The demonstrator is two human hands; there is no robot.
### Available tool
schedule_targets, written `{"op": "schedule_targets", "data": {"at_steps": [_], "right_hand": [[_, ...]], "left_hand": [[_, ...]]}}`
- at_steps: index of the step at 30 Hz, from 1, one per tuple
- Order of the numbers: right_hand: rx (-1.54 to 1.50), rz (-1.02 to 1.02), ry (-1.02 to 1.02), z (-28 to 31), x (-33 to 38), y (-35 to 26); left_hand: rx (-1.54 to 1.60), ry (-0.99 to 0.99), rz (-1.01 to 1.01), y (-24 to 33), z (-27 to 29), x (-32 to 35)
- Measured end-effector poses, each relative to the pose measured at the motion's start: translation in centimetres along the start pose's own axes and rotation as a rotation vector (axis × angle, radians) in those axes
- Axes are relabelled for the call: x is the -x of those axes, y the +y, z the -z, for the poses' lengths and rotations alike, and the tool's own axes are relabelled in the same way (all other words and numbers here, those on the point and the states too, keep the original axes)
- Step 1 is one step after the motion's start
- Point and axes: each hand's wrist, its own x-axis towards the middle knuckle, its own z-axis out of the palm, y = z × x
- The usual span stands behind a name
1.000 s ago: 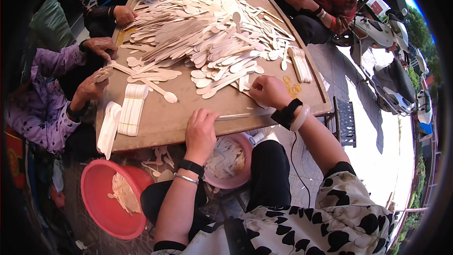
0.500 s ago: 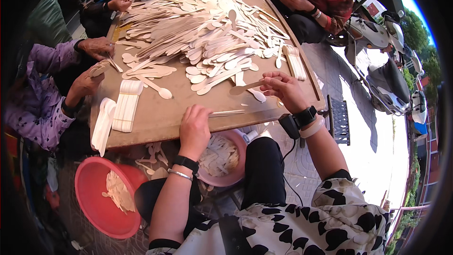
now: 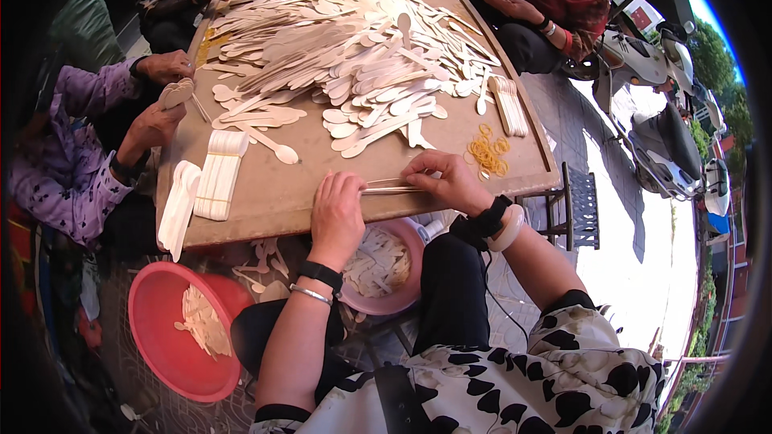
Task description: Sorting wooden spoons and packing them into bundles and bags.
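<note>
A: ok what's on there?

B: A big brown tabletop with a raised rim [image 3: 265,197], with a huge heap of pale wooden spoons [image 3: 346,56] across its far half. Below the near edge, a round red plastic basin [image 3: 153,345] and a smaller pink plastic basin [image 3: 378,305], both with pale wooden bits inside.

A: and the hands?

B: Left hand [image 3: 338,205] is clamped on the left end of a thin stack of pale wooden spoons [image 3: 386,190] at the near edge; right hand [image 3: 442,178] pinches the right end. It's edge-on, so I honestly can't count them. Loose yellow rubber bands [image 3: 486,153] lie just beyond the right hand.
</note>
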Motion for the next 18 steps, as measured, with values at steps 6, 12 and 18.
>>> {"op": "schedule_targets", "data": {"at_steps": [6,12,18], "right_hand": [[0.657,-0.083,0.243,2.5,-2.2,1.4],[0.731,-0.082,0.078,4.2,-2.5,1.1],[0.499,-0.088,0.039,5.5,0.2,-0.8]], "left_hand": [[-0.010,0.001,-0.012,0.6,0.3,0.0],[0.021,0.007,-0.012,0.5,0.4,0.0],[0.033,0.035,-0.014,0.3,0.4,-0.1]]}}
